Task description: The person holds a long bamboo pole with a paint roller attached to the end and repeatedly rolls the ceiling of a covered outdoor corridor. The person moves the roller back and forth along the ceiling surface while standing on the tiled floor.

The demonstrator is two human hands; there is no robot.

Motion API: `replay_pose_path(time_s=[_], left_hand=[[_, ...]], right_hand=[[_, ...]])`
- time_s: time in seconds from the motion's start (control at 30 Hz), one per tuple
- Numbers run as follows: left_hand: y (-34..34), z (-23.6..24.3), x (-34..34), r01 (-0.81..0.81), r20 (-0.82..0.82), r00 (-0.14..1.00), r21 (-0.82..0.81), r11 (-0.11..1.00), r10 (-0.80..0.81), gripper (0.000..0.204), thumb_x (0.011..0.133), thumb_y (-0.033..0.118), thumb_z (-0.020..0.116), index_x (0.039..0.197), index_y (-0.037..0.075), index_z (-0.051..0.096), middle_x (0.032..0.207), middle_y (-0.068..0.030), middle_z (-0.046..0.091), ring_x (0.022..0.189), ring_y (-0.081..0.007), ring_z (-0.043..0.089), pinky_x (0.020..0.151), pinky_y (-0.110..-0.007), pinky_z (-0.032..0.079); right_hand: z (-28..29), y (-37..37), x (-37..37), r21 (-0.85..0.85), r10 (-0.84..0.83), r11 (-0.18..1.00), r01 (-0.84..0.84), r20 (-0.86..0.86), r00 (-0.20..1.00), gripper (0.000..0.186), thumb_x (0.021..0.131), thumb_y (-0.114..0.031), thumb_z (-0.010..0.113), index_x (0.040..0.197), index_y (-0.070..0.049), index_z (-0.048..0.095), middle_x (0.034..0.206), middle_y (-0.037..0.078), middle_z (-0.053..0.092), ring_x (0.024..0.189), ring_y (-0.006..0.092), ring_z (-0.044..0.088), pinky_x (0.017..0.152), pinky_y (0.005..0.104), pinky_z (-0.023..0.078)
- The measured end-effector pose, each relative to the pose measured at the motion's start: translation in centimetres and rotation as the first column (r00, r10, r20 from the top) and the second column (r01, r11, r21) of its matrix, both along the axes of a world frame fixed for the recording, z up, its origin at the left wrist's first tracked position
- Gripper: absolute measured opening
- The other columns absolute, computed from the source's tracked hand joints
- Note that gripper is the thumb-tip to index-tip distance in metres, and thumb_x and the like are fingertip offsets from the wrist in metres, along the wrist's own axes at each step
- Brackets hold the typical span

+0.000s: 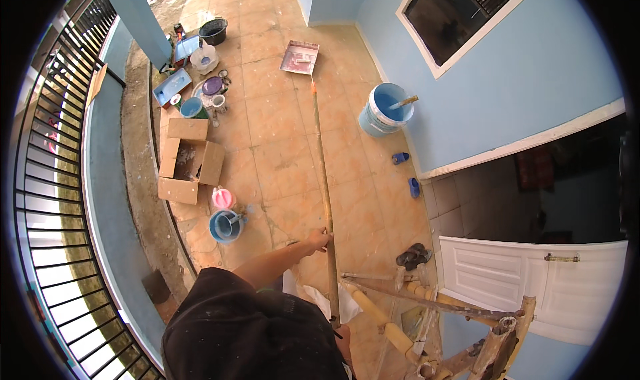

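Observation:
A long wooden pole [323,167] runs away from me across the tiled floor. Its far end has an orange grip and a thin metal rod that reaches a paint roller [303,61] lying in a pink-stained paint tray [293,67]. My left hand [321,239] is closed on the pole partway along, the arm stretched forward. Close to my body, my right hand [343,341] grips the near end, and my dark shirt partly hides it. The pole slants down from my hands toward the tray.
Right of the pole stands a blue paint bucket [381,117] with a stick, near blue slippers [414,187]. A bamboo scaffold [400,340] rises close at my right. To the left are an open cardboard box [212,163], a small paint bucket [225,228] and a black railing [50,193].

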State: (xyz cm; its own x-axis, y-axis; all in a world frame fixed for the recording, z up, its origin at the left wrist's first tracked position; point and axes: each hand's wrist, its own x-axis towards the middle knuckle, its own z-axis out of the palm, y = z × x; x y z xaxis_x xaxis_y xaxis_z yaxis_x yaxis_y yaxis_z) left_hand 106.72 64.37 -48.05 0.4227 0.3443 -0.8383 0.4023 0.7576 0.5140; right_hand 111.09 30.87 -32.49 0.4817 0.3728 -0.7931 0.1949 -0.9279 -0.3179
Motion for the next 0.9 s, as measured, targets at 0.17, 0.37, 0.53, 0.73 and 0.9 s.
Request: replay_pose_path(time_s=[0.17,0.37,0.53,0.73,0.9], left_hand=[[0.6,-0.4,-0.9,-0.068,0.008,0.998,-0.022,0.997,0.068,0.07,0.1,0.027,0.059,0.158,0.004,0.028,0.118,-0.0211,0.065,0.093,-0.0314,0.071,0.08,-0.047,0.061],[-0.2,-0.7,-2.9,-0.057,-0.027,0.998,-0.039,0.998,0.056,0.066,0.101,0.019,0.053,0.157,-0.003,0.025,0.127,-0.0249,0.062,0.098,-0.037,0.07,0.083,-0.047,0.06],[-1.8,-1.4,-4.6,-0.068,-0.08,0.995,-0.03,0.997,0.065,0.052,0.1,0.017,0.052,0.148,-0.001,0.042,0.12,-0.0234,0.064,0.086,-0.0334,0.072,0.074,-0.045,0.062],[-4.0,-3.7,-6.5,0.002,-0.187,0.982,0.03,1.0,0.004,0.041,0.099,0.022,0.052,0.132,0.001,0.06,0.099,-0.0165,0.071,0.075,-0.0262,0.072,0.064,-0.039,0.059],[-4.6,-6.0,-8.2,0.082,-0.241,0.969,0.089,0.993,-0.058,0.03,0.099,0.017,0.056,0.122,0.002,0.067,0.089,-0.0107,0.068,0.069,-0.0228,0.068,0.065,-0.037,0.061]], right_hand=[[-3.2,7.4,-0.1,0.104,-0.076,0.992,0.077,-0.011,0.997,0.033,0.075,-0.025,0.067,0.081,0.007,0.07,0.065,0.022,0.068,0.062,0.0357,0.071,0.062,0.0442,0.055],[-7.1,11.1,-1.5,0.097,-0.001,0.995,-0.015,0.16,0.987,0.029,0.076,-0.023,0.065,0.075,0.005,0.07,0.07,0.025,0.069,0.068,0.0407,0.071,0.066,0.048,0.055],[-7.4,11.0,-1.4,0.009,-0.026,1.0,0.025,0.12,0.992,0.033,0.075,-0.025,0.065,0.081,0.006,0.073,0.074,0.028,0.07,0.08,0.0435,0.072,0.074,0.0497,0.055],[-5.0,3.4,-0.5,-0.071,-0.027,0.997,0.037,0.138,0.99,0.037,0.074,-0.028,0.067,0.084,0.007,0.073,0.083,0.03,0.071,0.089,0.0434,0.072,0.078,0.049,0.055],[-1.2,-5.9,0.9,-0.151,-0.035,0.987,0.052,0.117,0.993,0.037,0.072,-0.028,0.068,0.086,0.006,0.074,0.081,0.029,0.071,0.085,0.0428,0.072,0.077,0.0483,0.055]])
